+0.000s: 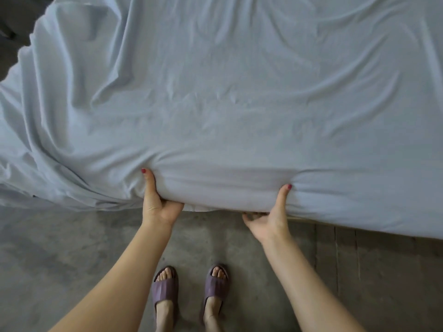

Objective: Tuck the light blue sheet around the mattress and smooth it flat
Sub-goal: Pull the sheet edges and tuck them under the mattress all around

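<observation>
Gripping the wrinkled sheet's (227, 104) edge, left hand (158, 202) and right hand (271, 216).

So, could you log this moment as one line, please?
left hand: grips sheet edge | right hand: same | sheet: wrinkled

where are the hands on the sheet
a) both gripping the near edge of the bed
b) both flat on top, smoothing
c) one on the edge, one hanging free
a: the left hand and right hand both grip the light blue sheet at the near edge, thumbs on top.

Head view only (wide-angle): looks steeply down, close over bed edge.
</observation>
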